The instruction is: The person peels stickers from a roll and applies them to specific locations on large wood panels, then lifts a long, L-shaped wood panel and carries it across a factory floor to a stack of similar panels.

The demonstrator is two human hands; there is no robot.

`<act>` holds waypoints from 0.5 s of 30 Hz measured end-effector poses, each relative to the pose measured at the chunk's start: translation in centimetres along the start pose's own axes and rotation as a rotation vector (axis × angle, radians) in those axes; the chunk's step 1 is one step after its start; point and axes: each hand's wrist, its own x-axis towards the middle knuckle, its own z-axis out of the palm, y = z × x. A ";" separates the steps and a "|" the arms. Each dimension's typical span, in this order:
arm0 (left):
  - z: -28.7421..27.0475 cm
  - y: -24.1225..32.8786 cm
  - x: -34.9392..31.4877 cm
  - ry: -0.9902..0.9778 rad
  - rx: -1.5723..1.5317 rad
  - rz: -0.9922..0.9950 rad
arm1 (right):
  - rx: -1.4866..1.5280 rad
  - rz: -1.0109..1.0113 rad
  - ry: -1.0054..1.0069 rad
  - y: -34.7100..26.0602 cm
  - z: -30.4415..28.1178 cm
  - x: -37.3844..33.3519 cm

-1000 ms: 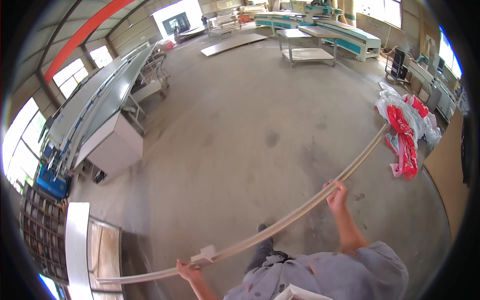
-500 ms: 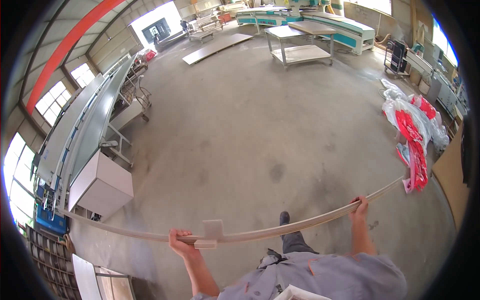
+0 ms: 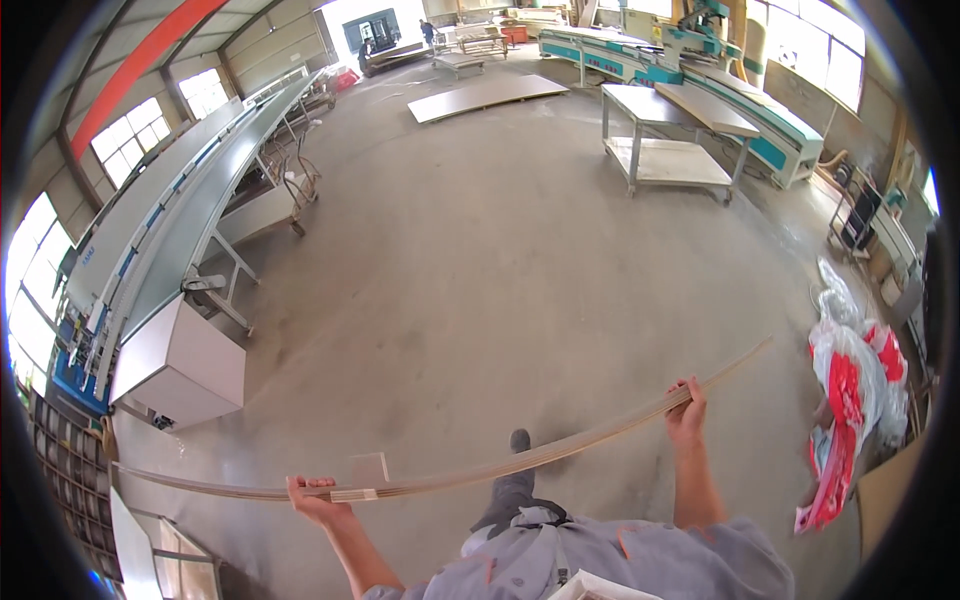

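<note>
A bundle of long, thin board strips (image 3: 520, 466) spans the front of my body, bowed by the lens and higher at its right end. My left hand (image 3: 318, 499) is closed round the strips left of centre. Farther right, my right hand (image 3: 687, 415) grips them with its fingers wrapped over the top. A small pale rectangular piece (image 3: 370, 468) stands up from the strips just right of my left hand. How many strips there are I cannot tell.
A conveyor machine (image 3: 170, 250) and a white box-shaped panel unit (image 3: 205, 355) line the left. Crumpled clear and red plastic sheeting (image 3: 850, 400) lies on the right. Ahead are a wheeled table (image 3: 670, 165), a flat board (image 3: 485, 98) and a green-and-white machine (image 3: 740, 110). Two people stand far off.
The view has swung and shifted forward. The strips stay in both hands, their right end now raised more, and one of my shoes shows farther left in the picture.
</note>
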 end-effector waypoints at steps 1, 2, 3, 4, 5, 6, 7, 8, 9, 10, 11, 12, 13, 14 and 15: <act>3.6 -3.3 2.1 -0.014 -0.086 0.001 | -0.002 -0.005 -0.016 0.3 2.6 4.7; 7.4 -6.6 4.2 -0.030 -0.172 0.002 | -0.031 -0.040 0.040 0.2 4.7 9.4; 9.9 -9.6 5.8 -0.030 -0.158 -0.008 | -0.064 -0.070 0.128 0.7 4.9 12.0; 13.1 -12.2 6.7 -0.009 -0.117 -0.017 | -0.075 -0.066 0.139 1.0 6.1 14.6; 16.4 -14.6 7.7 0.011 -0.077 -0.028 | -0.125 -0.067 0.197 1.1 7.2 17.1; 20.5 -16.8 8.5 0.017 -0.081 -0.038 | -0.173 -0.079 0.243 0.3 9.0 19.9; 26.3 -19.0 9.5 -0.037 -0.064 -0.073 | -0.190 -0.094 0.182 -0.7 11.0 23.5; 32.1 -21.3 10.3 -0.090 -0.047 -0.107 | -0.189 -0.101 0.174 -2.4 13.0 27.4; 37.0 -22.7 10.8 -0.099 -0.037 -0.099 | -0.188 -0.148 0.200 -3.7 14.0 29.9; 41.3 -24.5 11.3 -0.163 -0.037 -0.130 | -0.188 -0.193 0.235 -4.5 14.3 32.0; 45.8 -26.1 12.0 -0.227 -0.043 -0.155 | -0.172 -0.181 0.242 -5.2 15.2 34.5; 50.1 -27.9 12.8 -0.236 -0.034 -0.145 | -0.118 -0.224 0.224 -6.0 16.0 37.2; 54.2 -29.9 13.4 -0.314 -0.044 -0.150 | -0.070 -0.271 0.207 -6.2 16.7 40.5; 58.2 -31.9 14.0 -0.391 -0.054 -0.154 | -0.064 -0.263 0.211 -5.7 17.6 44.1; 62.2 -34.4 14.3 -0.395 -0.050 -0.154 | 0.005 -0.288 0.201 -5.3 18.5 48.0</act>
